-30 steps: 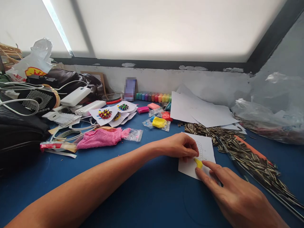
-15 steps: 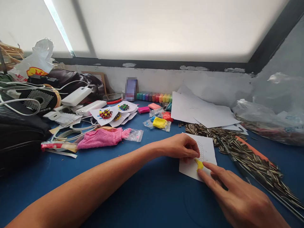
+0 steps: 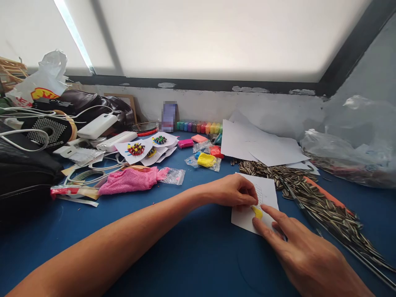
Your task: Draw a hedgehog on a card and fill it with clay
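A flattened piece of yellow modelling clay (image 3: 257,213) lies over a white sheet of paper (image 3: 243,222) with a drawn, patterned outline. My left hand (image 3: 236,190) rests on the sheet with fingers curled and pinched at the upper end of the clay; its fingertips are partly hidden. From the lower right, my right hand (image 3: 305,247) has its thumb and index finger on either side of the clay, touching its edges. Its other fingers are bent underneath. Part of the drawing is covered by my left hand.
Sunflower seeds (image 3: 328,208) spread along the right. Behind are white sheets (image 3: 262,142), bagged yellow clay (image 3: 206,159) and a row of coloured clays (image 3: 199,126). Decorated papers (image 3: 133,152), a pink cloth (image 3: 130,180), cables and a black bag (image 3: 24,181) crowd the left.
My right index fingertip has shifted up along the clay's edge, and the thumb stays near its lower side. My left hand keeps its pinch. The whole view has shifted slightly.
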Motion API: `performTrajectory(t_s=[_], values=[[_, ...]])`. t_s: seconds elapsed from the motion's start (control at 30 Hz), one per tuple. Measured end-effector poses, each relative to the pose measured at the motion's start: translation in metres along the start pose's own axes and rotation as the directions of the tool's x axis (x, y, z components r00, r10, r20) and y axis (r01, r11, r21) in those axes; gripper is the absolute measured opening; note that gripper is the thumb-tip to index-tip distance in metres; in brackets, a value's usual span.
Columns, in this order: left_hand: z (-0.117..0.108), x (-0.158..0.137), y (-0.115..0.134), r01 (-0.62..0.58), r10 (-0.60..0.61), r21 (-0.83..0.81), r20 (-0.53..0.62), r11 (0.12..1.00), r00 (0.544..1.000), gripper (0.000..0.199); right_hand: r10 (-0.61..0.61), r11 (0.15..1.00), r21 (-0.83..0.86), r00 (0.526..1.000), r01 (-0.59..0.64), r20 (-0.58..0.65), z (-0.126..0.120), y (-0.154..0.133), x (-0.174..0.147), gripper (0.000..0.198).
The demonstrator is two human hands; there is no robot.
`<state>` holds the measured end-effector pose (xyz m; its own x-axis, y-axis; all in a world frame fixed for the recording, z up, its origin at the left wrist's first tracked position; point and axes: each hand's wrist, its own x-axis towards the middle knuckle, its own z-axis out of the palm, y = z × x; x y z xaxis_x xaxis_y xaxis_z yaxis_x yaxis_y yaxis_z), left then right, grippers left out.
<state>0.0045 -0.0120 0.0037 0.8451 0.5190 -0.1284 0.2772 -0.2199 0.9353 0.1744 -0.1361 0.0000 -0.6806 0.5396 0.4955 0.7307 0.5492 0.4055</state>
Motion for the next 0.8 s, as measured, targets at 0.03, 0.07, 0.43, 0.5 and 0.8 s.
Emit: performTrajectory(t_s=[0.03, 0.07, 0.43, 0.5, 0.8], values=[[0.000, 0.000, 0.000, 0.001, -0.001, 0.001, 0.000, 1.000, 1.000, 0.009, 0.000, 1.000, -0.006, 1.000, 0.000, 0.001, 0.000, 0.000, 0.000, 0.049], [0.000, 0.000, 0.000, 0.002, -0.002, 0.003, 0.000, 1.000, 1.000, 0.008, -0.005, 1.000, -0.010, 1.000, 0.005, 0.003, 0.000, 0.000, 0.000, 0.049], [0.001, -0.001, 0.003, 0.004, -0.004, 0.036, -0.004, 0.999, 1.000, 0.008, 0.066, 0.982, 0.174, 0.997, -0.071, 0.036, 0.005, 0.013, -0.019, 0.038], [0.001, -0.002, 0.004, 0.016, -0.016, 0.036, -0.006, 0.999, 1.000, 0.008, 0.068, 0.961, 0.263, 0.995, -0.085, 0.075, 0.003, 0.017, -0.020, 0.038], [0.001, -0.002, 0.006, 0.024, -0.024, 0.004, 0.001, 1.000, 1.000, 0.009, 0.063, 0.937, 0.334, 0.990, -0.102, 0.125, -0.002, 0.017, -0.016, 0.045]])
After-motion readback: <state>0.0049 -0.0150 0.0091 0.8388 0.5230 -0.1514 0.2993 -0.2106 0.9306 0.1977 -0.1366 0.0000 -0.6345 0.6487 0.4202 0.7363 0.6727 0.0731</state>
